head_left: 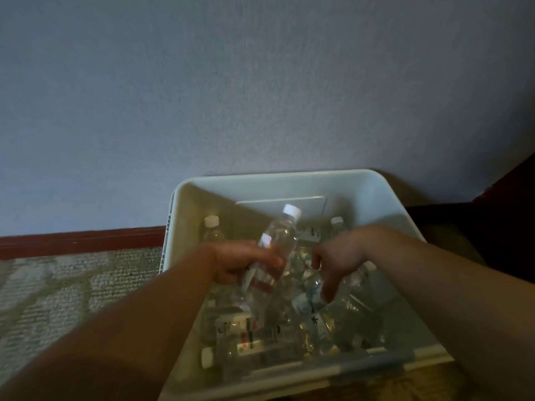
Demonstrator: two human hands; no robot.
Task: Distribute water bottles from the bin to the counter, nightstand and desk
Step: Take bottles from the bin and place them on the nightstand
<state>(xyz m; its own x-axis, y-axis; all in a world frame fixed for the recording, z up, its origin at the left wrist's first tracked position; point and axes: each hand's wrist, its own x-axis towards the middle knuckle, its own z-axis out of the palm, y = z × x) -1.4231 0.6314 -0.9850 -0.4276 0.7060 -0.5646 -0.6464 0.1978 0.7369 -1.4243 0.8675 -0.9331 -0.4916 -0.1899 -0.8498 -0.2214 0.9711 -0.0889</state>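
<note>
One bin [289, 180], pale plastic, open-topped. Two hands in frame: one left hand [246, 263], one right hand [337, 256].

Bottles, clear plastic: two held together in the left hand [282, 234], each with a white cap. Further bottles lie heaped in the bin; the heap is dim and blurred, and an exact total cannot be established.

White caps positively counted: five. One on the raised bottle [291, 211], one just below it at the left hand [265, 241], one at the far left of the bin [211, 221], one at the far right [337, 221], one at the near left [207, 357].

Printed labels distinguishable in the heap: at least three.
</note>
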